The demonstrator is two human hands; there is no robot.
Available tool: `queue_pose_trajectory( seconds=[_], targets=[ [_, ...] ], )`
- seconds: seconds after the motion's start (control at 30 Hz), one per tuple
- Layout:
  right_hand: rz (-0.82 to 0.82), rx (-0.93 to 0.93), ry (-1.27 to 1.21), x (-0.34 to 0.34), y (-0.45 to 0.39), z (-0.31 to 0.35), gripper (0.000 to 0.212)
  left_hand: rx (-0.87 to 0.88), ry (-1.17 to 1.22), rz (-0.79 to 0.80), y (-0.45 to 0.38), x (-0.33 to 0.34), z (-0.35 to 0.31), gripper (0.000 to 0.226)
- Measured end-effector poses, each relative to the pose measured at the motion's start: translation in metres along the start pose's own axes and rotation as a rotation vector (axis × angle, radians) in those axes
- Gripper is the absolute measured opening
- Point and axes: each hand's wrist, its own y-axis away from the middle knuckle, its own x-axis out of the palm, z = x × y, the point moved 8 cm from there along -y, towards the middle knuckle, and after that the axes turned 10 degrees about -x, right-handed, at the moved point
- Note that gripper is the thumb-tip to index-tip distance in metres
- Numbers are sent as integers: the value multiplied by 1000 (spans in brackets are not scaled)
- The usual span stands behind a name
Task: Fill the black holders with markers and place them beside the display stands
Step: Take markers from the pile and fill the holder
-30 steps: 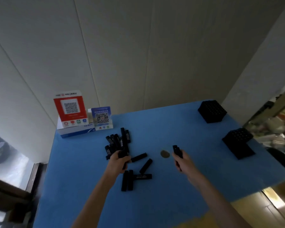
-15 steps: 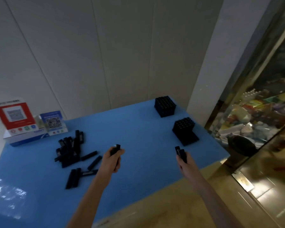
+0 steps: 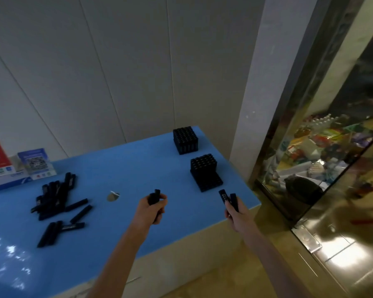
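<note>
Blue desk [image 3: 121, 168] stands against a pale panelled wall [image 3: 116, 72]. Two black holders [image 3: 185, 139] [image 3: 205, 172] sit near its far right corner. Loose markers [image 3: 56, 196] lie piled toward the left edge, before two display stands [image 3: 36, 161]. Left hand [image 3: 150, 211] grips markers upright; right hand [image 3: 235, 214] grips two more at the right edge. A glass cabinet [image 3: 323, 151] flanks the desk.

A small round silvery disc [image 3: 112, 196] lies on the blue foam-covered surface [image 3: 125, 168] backed by pale grey wall panels [image 3: 116, 61], while a glass-fronted cabinet of colourful packaged goods [image 3: 323, 151] stands beyond its right edge.
</note>
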Motion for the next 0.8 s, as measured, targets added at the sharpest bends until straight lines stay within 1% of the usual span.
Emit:
queue_pose_trajectory(
  seconds=[0.07,0.2,0.37,0.43,0.5,0.6,0.8],
  targets=[
    [35,-10,22,-1,-15,-1,22,-1,-15,14,-8,15,-2,3],
    [95,-30,27,-3,-48,2,15,-38,-21,13,-30,37,-6,8],
    [146,69,9,-3,-85,2,14,-34,63,12,-52,55,-16,15],
    [171,102,4,-2,-101,1,10,-44,102,-24,-61,60,-19,18],
    [179,120,-12,-4,-117,-3,7,-69,113,-73,-72,64,-19,15],
    [219,129,-4,-5,-135,-3,12,-82,74,-121,-83,72,-18,11],
    [414,42,16,16,-152,16,18,-71,11,-115,-86,102,-29,21]
  ],
)
